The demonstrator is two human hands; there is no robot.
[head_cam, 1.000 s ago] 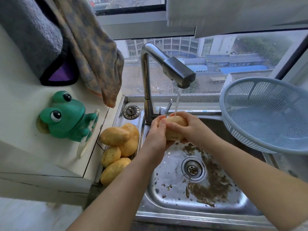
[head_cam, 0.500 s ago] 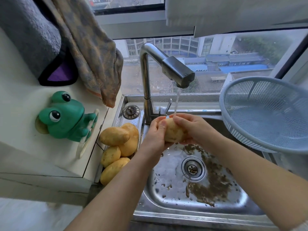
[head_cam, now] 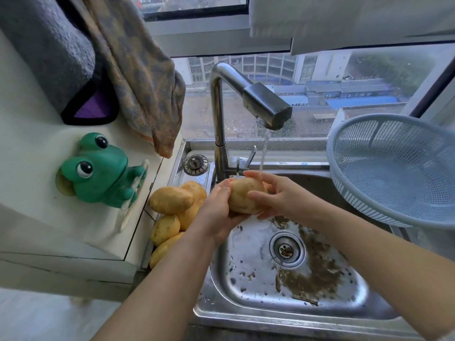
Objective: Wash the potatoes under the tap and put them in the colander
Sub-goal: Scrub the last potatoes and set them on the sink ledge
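A yellow-brown potato point(head_cam: 242, 196) sits under the thin stream from the steel tap point(head_cam: 267, 107), over the sink point(head_cam: 246, 299). My left hand point(head_cam: 218, 212) cups the potato from the left and below. My right hand point(head_cam: 278, 195) wraps it from the right, fingers curled over its front. Several unwashed potatoes point(head_cam: 172, 205) lie piled on the ledge left of the sink. The light blue colander point(head_cam: 394, 168) stands tilted at the right, with nothing in it.
Dirt flecks lie round the drain point(head_cam: 286, 249). A loose strainer plug point(head_cam: 195, 164) rests by the tap base. A green frog holder point(head_cam: 98, 171) sits on the white counter; towels point(head_cam: 138, 70) hang above it. The window is right behind the sink.
The potato has been turned between my hands under the stream; my right fingers have slid from its top down across its front. My left hand stays beneath it.
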